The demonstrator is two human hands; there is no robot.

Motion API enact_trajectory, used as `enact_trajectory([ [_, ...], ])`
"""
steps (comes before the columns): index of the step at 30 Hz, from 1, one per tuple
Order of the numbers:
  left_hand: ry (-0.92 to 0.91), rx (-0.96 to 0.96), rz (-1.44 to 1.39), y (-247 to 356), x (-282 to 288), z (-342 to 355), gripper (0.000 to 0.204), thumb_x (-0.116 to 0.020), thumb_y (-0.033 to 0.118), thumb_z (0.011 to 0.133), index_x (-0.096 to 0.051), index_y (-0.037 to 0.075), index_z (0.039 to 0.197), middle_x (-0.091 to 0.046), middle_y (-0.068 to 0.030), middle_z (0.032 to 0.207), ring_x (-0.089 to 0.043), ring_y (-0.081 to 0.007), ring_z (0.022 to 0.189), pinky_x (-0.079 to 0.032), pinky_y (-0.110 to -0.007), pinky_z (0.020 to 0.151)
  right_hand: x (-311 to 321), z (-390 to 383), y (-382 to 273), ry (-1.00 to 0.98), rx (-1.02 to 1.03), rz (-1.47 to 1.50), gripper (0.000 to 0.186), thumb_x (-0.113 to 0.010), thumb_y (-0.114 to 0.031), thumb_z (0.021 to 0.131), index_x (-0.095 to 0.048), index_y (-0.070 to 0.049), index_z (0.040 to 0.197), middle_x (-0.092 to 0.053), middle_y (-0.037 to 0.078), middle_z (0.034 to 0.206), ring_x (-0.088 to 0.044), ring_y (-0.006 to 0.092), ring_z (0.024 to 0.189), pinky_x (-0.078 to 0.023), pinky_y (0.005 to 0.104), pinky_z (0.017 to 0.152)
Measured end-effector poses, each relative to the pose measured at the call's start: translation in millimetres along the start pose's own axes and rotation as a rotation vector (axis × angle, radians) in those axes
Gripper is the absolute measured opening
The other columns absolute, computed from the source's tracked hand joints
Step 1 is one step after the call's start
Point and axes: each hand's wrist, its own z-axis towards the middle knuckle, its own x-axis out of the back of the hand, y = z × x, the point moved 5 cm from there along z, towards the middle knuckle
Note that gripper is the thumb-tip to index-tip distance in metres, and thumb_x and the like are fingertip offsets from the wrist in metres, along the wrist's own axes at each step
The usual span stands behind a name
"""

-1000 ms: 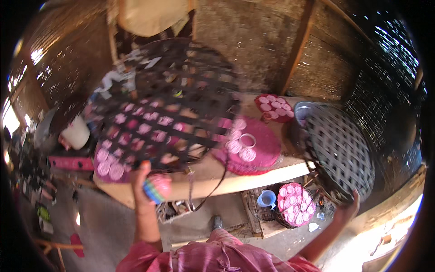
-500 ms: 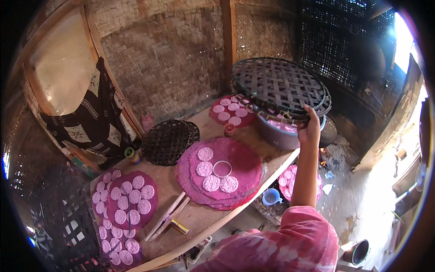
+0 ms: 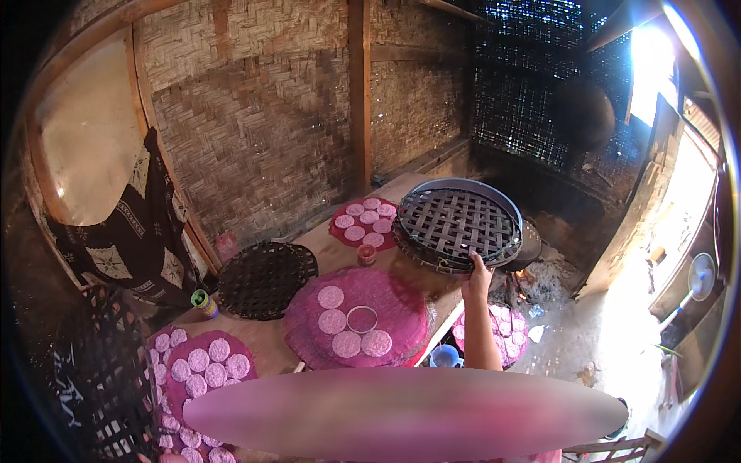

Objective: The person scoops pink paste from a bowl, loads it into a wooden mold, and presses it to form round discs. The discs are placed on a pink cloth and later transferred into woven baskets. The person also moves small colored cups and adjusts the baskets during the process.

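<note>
My right hand (image 3: 478, 275) grips the near rim of a round, dark woven bamboo tray (image 3: 461, 224), thumb on top. The tray rests over a grey-blue basin (image 3: 498, 197) at the table's far end. At lower left, a second dark openwork tray (image 3: 104, 378) is raised on its edge. What looks like a sliver of my left hand (image 3: 171, 457) shows against its bottom at the picture's edge; most of that hand is hidden. Mid-table, pink cloth rounds (image 3: 401, 309) carry several pale pink discs (image 3: 330, 321) and a white ring (image 3: 362, 319).
A flat woven tray (image 3: 266, 282), a red cup (image 3: 367, 255) and a green can (image 3: 203, 303) stand on the wooden table. A fire (image 3: 523, 274) burns beyond its right end. More discs lie on a cloth below, beside a blue mug (image 3: 445, 356). A blurred patch covers the lower middle.
My right hand has lowered the woven tray onto the basin, which it earlier hung above at a tilt. The tray at lower left has risen. The view has tipped upward.
</note>
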Motion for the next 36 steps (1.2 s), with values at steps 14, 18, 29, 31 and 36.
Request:
enact_trajectory([
  [14, 0.018, -0.049, -0.105, -24.4, 28.2, 18.0, 0.041, -0.059, 0.037, 0.090, -0.059, 0.010, 0.121, -0.059, -0.0087, 0.085, -0.057, -0.0218, 0.062, -0.051, -0.036, 0.058, -6.2, -66.6, 8.1, 0.168, -0.420, 0.012, 0.069, -0.070, -0.064, 0.079, -0.054, -0.010, 0.119, -0.058, 0.010, 0.107, -0.060, 0.0245, 0.093, -0.053, 0.0398, 0.076],
  [18, 0.126, 0.154, -0.274, -39.0, 29.8, 40.9, 0.037, -0.060, 0.040, 0.091, -0.062, 0.015, 0.119, -0.057, -0.0035, 0.075, -0.057, -0.0194, 0.060, -0.049, -0.035, 0.055, -52.4, -142.9, 99.0, -0.191, -0.650, -0.153, 0.054, -0.070, -0.052, 0.085, -0.053, -0.006, 0.108, -0.055, 0.008, 0.098, -0.057, 0.0216, 0.091, -0.051, 0.0370, 0.081],
  [29, 0.224, -0.154, 0.035, -19.9, 73.0, 4.5, 0.045, -0.060, 0.038, 0.090, -0.057, 0.015, 0.129, -0.065, -0.0038, 0.099, -0.061, -0.0225, 0.080, -0.054, -0.045, 0.075, -197.3, -112.3, 414.1, -0.876, -0.431, -1.308, 0.035, -0.070, -0.036, 0.090, -0.067, -0.003, 0.100, -0.066, 0.010, 0.085, -0.064, 0.0263, 0.073, -0.053, 0.0392, 0.069],
  [31, 0.121, -0.341, 0.359, -3.5, 82.0, 4.2, 0.045, -0.060, 0.037, 0.090, -0.057, 0.012, 0.127, -0.063, -0.0064, 0.106, -0.061, -0.0225, 0.091, -0.052, -0.043, 0.080, -193.5, -94.7, 466.6, -0.741, -0.455, -1.240, 0.044, -0.073, -0.038, 0.086, -0.067, 0.000, 0.106, -0.069, 0.012, 0.094, -0.065, 0.0262, 0.078, -0.053, 0.0391, 0.071],
  [36, 0.153, -0.279, 0.515, 10.7, 93.3, -11.7, 0.049, -0.057, 0.046, 0.091, -0.057, 0.014, 0.129, -0.062, -0.0155, 0.120, -0.062, -0.0337, 0.101, -0.048, -0.048, 0.092, -195.3, -73.3, 539.8, -0.599, -0.279, -1.472, 0.051, -0.084, -0.037, 0.075, -0.068, 0.001, 0.104, -0.069, 0.011, 0.097, -0.066, 0.0250, 0.079, -0.053, 0.0392, 0.068],
])
